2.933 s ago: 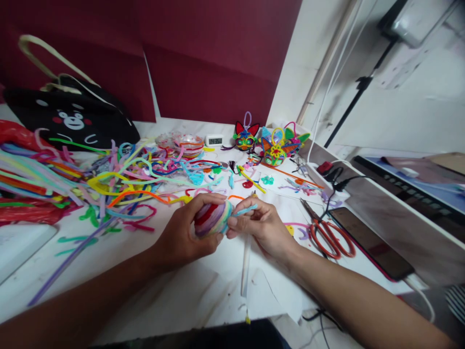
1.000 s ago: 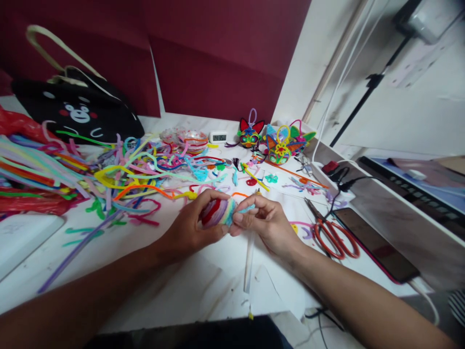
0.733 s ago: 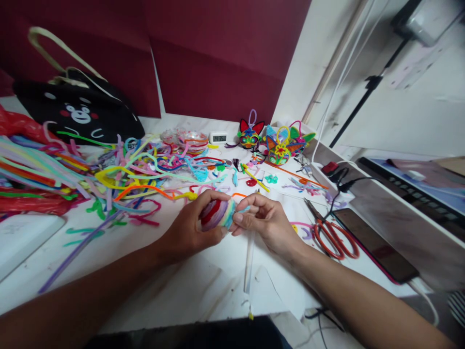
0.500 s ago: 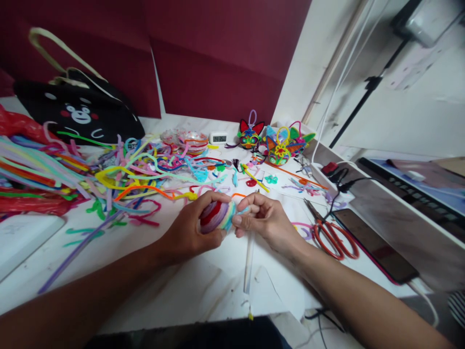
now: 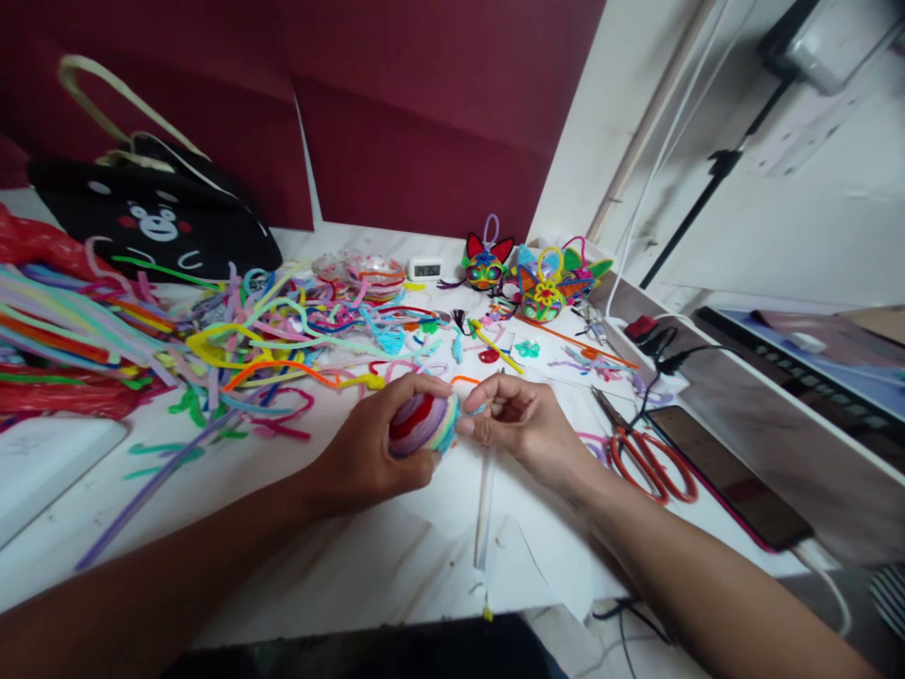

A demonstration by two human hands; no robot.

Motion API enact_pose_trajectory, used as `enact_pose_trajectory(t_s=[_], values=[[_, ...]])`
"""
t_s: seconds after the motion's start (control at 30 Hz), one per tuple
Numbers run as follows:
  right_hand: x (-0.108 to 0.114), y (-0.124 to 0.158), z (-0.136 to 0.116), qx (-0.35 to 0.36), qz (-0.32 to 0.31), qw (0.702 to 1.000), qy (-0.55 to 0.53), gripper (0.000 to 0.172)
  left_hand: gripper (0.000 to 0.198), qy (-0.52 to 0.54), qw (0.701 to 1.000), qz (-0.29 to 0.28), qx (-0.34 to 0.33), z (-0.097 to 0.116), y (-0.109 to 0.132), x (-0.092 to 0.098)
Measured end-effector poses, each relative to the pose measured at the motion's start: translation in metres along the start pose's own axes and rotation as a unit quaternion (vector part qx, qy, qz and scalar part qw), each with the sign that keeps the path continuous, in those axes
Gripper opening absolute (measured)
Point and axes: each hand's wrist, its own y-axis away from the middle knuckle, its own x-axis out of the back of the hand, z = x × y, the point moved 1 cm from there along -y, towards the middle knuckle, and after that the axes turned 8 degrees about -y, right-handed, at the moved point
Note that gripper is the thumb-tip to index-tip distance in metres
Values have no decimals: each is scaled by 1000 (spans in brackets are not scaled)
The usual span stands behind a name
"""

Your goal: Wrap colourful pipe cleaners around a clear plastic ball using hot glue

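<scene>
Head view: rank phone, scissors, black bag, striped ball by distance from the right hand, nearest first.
From the right hand:
1. Striped ball: at its fingertips, in the left hand.
2. Scissors: to its right.
3. Phone: farther right, past the scissors.
4. Black bag: far left, at the back.

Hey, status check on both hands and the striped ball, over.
Left hand gripping striped ball. Right hand pinching light-blue strand at ball's edge. Scissors off to the right, seemingly not in the way.
</scene>
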Motion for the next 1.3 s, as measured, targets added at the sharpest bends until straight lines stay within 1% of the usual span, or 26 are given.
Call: enact_pose_trajectory(t_s=[0.17,0.33,0.53,0.77,1.13,1.3], values=[[-1,1,0,3,-1,1000,-10,36,50,-1,1000,5,-17,-2,1,0],[1,0,-1,-4,4,1000,-28,40,51,9,999,1,-39,-1,2,0],[1,-2,-2,5,-2,1000,-27,36,52,12,999,7,-48,-4,0,0],[-1,3,-1,79,14,996,27,35,53,13,996,14,-92,-6,0,1],[0,1,3,72,-14,997,26,36,42,4,996,6,-89,-5,-1,1],[4,2,6,103,-19,989,102,28,45,-4,996,-6,-92,-3,-3,3]])
